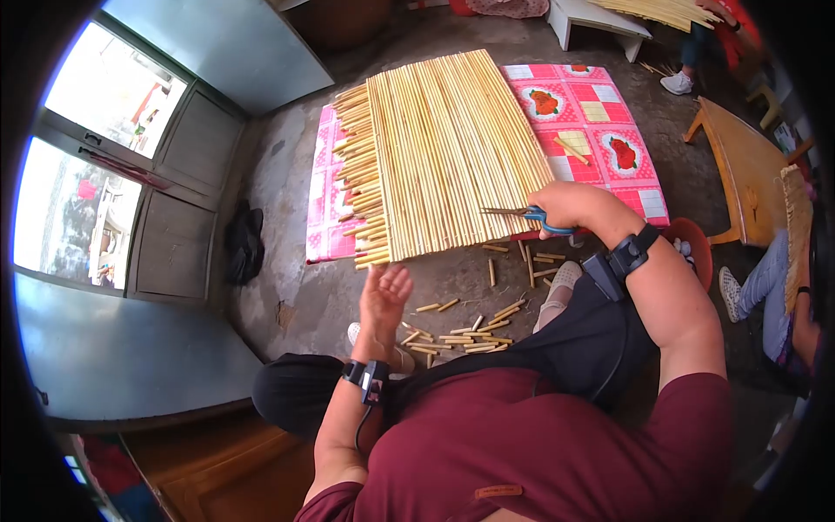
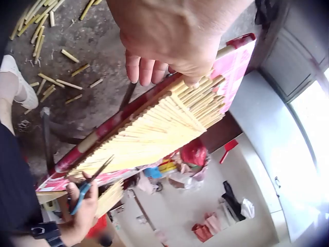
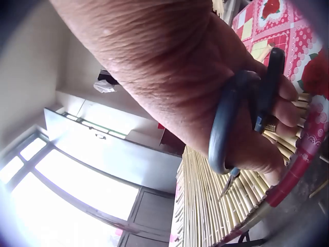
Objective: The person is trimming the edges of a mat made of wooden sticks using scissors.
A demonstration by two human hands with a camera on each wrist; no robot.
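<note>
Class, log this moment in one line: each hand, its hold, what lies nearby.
left hand: open, beside reed mat corner | right hand: grips scissors at mat edge | floor: cut stick ends

Blue-handled scissors (image 1: 532,215), gripped in the right hand (image 1: 578,207), lie level over the near edge of a flat mat of pale bamboo sticks (image 1: 444,139), whose left ends are ragged

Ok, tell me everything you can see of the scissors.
The scissors have blue handle loops, plastic by the look, and slim metal blades. The right hand grips them, fingers through the loops. The blades point to the person's left, about level, over the near edge of the stick mat; contact cannot be told.
</note>
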